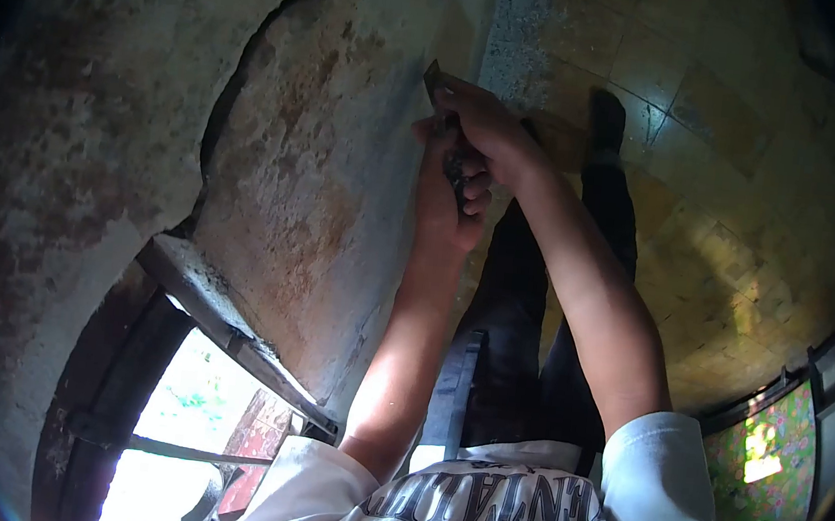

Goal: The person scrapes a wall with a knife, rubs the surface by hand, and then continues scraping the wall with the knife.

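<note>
A scraper-like tool with a flat blade (432,79) and a dark handle is held in front of me, close to the stained wall (349,133). My left hand (452,199) is closed around the handle, its fingers wrapped over it. Just above it, my right hand (483,118) is closed at the blade end, fingertips right at the metal. The two hands overlap in this view, and part of the tool is hidden inside them. The blade tip points up toward the base of the wall.
A long crack (220,121) runs down the wall to a ledge (199,285) beside a bright barred window (193,400). Yellowish floor tiles (703,218) lie at the right, under my dark-trousered legs (509,300). A green patterned cloth (770,465) is at lower right.
</note>
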Demonstrator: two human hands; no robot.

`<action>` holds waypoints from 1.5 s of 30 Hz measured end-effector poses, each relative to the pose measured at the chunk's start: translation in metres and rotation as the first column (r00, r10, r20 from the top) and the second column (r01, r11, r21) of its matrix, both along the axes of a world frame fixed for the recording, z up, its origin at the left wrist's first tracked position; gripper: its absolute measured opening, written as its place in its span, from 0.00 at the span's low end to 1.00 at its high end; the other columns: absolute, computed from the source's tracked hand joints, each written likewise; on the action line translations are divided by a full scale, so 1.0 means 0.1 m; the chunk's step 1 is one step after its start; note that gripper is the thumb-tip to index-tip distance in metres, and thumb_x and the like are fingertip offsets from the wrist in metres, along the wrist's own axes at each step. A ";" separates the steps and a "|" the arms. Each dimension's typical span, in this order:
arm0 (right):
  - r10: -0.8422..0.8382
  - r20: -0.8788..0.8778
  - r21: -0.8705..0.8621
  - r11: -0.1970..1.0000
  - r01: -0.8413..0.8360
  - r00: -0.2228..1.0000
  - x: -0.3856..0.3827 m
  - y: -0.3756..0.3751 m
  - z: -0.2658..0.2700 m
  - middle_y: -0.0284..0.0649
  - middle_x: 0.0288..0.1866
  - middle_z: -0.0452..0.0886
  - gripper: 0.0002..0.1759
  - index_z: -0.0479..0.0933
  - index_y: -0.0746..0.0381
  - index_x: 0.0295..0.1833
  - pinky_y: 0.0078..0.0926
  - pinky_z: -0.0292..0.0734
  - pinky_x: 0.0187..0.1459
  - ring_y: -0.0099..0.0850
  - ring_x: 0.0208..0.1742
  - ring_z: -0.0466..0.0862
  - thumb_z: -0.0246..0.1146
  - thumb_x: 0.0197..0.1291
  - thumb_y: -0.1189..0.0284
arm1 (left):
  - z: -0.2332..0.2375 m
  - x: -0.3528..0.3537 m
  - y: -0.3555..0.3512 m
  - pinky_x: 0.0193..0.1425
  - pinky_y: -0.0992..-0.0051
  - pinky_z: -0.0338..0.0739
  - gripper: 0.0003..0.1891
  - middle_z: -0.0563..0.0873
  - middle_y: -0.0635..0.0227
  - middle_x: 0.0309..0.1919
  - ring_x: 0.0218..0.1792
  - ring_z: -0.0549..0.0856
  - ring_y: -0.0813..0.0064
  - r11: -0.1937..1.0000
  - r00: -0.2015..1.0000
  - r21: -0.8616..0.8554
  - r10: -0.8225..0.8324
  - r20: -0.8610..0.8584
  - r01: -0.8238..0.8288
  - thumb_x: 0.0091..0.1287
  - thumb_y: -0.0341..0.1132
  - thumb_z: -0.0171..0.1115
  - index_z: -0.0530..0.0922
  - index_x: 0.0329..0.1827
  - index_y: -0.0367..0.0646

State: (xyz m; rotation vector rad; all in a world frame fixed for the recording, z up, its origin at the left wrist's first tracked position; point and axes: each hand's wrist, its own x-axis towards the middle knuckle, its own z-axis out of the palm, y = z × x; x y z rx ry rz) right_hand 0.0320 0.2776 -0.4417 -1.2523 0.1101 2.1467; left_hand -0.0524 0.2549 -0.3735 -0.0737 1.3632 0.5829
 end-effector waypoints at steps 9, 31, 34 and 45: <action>0.248 0.569 0.295 0.828 -0.477 0.784 -0.12 0.11 -0.25 0.49 0.36 0.84 0.18 0.78 0.64 0.56 0.34 0.79 0.37 0.38 0.35 0.84 0.52 0.67 0.67 | -0.06 0.19 -0.04 0.09 0.86 0.54 0.18 0.69 0.81 0.18 0.12 0.65 0.89 0.999 0.981 -0.017 0.033 -0.193 -0.037 0.77 0.52 0.46 0.70 0.31 0.53; 0.440 0.662 0.515 0.320 -0.795 0.606 0.00 0.54 -0.80 0.51 0.33 0.83 0.15 0.80 0.70 0.35 0.40 0.78 0.38 0.41 0.35 0.84 0.59 0.60 0.67 | 0.02 0.85 0.29 0.12 0.82 0.55 0.22 0.69 0.79 0.18 0.14 0.66 0.84 0.974 0.937 -0.023 0.209 -0.279 -0.224 0.79 0.55 0.38 0.68 0.30 0.52; 0.461 0.466 0.510 0.557 -0.655 0.755 0.02 0.55 -0.79 0.44 0.21 0.78 0.20 0.73 0.69 0.28 0.37 0.74 0.25 0.34 0.21 0.78 0.50 0.70 0.66 | -0.06 0.82 0.24 0.11 0.78 0.56 0.20 0.71 0.74 0.19 0.14 0.70 0.80 0.958 0.939 0.012 0.285 -0.191 -0.288 0.77 0.52 0.43 0.68 0.31 0.48; 0.440 0.459 0.637 0.443 -0.631 0.772 0.15 0.65 -0.78 0.42 0.16 0.75 0.18 0.72 0.70 0.27 0.38 0.72 0.21 0.34 0.17 0.76 0.50 0.67 0.70 | -0.09 0.91 0.31 0.13 0.80 0.56 0.26 0.71 0.76 0.19 0.14 0.66 0.82 0.977 0.945 0.039 0.212 -0.249 -0.210 0.79 0.57 0.34 0.68 0.28 0.50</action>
